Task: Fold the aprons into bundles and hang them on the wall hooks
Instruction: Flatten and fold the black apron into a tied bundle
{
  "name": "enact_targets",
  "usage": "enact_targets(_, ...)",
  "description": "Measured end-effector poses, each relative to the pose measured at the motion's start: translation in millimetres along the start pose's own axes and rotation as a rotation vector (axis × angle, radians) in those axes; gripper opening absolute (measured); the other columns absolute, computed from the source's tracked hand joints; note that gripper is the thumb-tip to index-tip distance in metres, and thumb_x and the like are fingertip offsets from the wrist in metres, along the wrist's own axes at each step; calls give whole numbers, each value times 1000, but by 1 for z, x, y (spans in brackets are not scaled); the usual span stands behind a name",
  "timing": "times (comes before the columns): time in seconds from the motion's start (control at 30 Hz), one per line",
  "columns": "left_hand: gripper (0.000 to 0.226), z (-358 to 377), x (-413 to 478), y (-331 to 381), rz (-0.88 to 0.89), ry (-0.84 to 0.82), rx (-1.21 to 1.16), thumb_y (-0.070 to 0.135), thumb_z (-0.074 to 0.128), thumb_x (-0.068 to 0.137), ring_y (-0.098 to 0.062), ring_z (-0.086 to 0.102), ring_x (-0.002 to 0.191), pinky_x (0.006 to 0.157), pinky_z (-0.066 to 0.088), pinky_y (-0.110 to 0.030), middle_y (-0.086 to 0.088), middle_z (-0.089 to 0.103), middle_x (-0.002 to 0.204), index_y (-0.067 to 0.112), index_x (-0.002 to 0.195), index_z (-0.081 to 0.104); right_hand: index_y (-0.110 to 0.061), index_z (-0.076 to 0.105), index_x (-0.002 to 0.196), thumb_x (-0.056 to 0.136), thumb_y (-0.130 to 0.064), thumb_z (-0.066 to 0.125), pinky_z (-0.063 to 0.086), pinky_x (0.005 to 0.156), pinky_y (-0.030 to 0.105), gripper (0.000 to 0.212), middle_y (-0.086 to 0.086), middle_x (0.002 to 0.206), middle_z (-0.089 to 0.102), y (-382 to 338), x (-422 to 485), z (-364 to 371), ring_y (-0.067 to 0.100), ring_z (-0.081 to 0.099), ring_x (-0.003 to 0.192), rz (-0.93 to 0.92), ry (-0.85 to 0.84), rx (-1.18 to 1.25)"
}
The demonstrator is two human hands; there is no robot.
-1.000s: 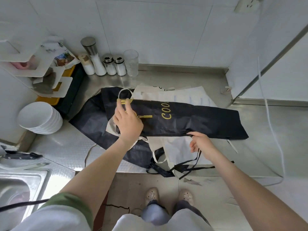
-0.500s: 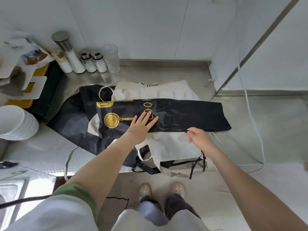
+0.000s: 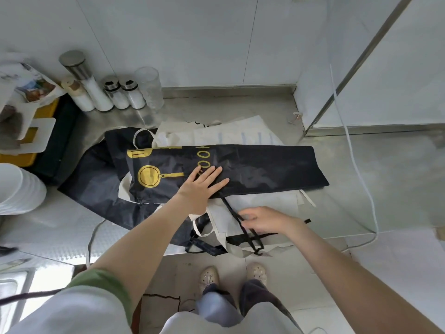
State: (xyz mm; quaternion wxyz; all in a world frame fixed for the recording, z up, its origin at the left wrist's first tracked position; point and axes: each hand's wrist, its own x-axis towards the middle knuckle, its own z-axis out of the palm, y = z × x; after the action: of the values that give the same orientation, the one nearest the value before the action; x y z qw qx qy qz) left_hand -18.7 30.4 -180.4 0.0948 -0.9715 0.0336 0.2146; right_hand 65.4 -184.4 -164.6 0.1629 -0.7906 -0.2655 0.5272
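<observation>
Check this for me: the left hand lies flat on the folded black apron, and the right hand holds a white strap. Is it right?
Not quite. In the head view the strap in the right hand is black, not white. The left hand does lie flat on the folded black apron.

Black apron (image 3: 265,167) with gold print; white apron (image 3: 240,136) beneath.

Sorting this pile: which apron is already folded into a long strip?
The black apron with the gold pan print, on top under the flat left hand; the white aprons and other black apron lie spread beneath.
</observation>
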Motion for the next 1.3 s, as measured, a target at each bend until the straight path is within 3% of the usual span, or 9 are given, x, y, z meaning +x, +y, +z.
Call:
enact_targets(0.2, 82, -11, 7, 4, 35, 223, -245, 66, 5, 85, -24, -5, 149, 119, -9, -47, -8, 1, 162, 21, 143, 41, -11, 59, 93, 95, -23, 49, 45, 66, 27, 15, 9, 88, 61, 21, 16, -26, 20, 58, 75, 186, 464, 479)
enact_targets(0.4, 71, -6, 31, 26, -5, 274, -177, 61, 4, 91, -30, -4, 149, 115, -10, -48, -11, -4, 161, 27, 154, 1, -2, 48, 127, 95, -16, 59, 45, 100, 34, 36, 15, 119, 52, 43, 22, -38, 27, 52, 118, 164, 539, 1444)
enact_targets(0.57, 72, -4, 38, 30, -43, 132, -136, 65, 12, 94, -29, -16, 147, 116, -12, -50, -10, -16, 160, 28, 153, -10, -6, 57, 110, 90, -7, 63, 51, 78, 27, 20, 11, 111, 63, 51, 26, -47, 19, 63, 97, 20, 690, 1867)
enact_targets(0.73, 71, -24, 54, 48, -19, 350, -172, 56, 12, 96, -29, 17, 147, 118, 7, -51, -14, 25, 157, 11, 128, 56, -12, 60, 88, 92, -14, 61, 40, 56, 20, 5, 0, 68, 65, 50, 25, -58, 13, 49, 60, -11, 686, 1864)
enact_targets(0.83, 52, -32, 66, 56, -42, 177, -204, 43, 22, 103, -25, 0, 149, 119, -3, -50, -11, 10, 161, 17, 148, 26, -10, 59, 98, 94, -10, 57, 42, 50, 20, 4, 5, 82, 67, 57, 28, -64, 13, 55, 53, -48, 687, 1733)
enact_targets(0.93, 65, -32, 76, 59, -30, 58, -202, 41, 33, 102, -30, -3, 148, 117, -3, -57, -13, 7, 159, 34, 152, -7, -1, 51, 124, 96, -6, 53, 55, 78, 32, 28, 12, 115, 64, 71, 30, -68, 24, 68, 88, -55, 690, 1517)
enact_targets(1.07, 57, -44, 81, 66, -55, 91, -208, 56, 19, 100, -31, 6, 147, 116, -1, -59, -15, 17, 154, 36, 153, 9, -3, 47, 134, 96, -4, 52, 44, 103, 49, 38, 17, 128, 60, 80, 30, -73, 34, 62, 113, -116, 631, 1514)
enact_targets(1.17, 43, -49, 89, 74, -12, 178, -167, 36, 25, 104, -27, -4, 149, 118, -2, -54, -14, 7, 160, 23, 145, 32, -2, 47, 135, 93, 4, 52, 42, 106, 49, 43, 19, 130, 59, 84, 33, -78, 36, 57, 119, -203, 630, 1570)
enact_targets(1.3, 59, -55, 103, 75, 38, 30, -216, 9, 43, 93, -18, -9, 149, 117, -7, -56, -5, 2, 162, 15, 149, 22, -4, 42, 140, 92, 8, 47, 40, 108, 46, 50, 20, 137, 53, 95, 33, -85, 35, 52, 126, -277, 672, 1636)
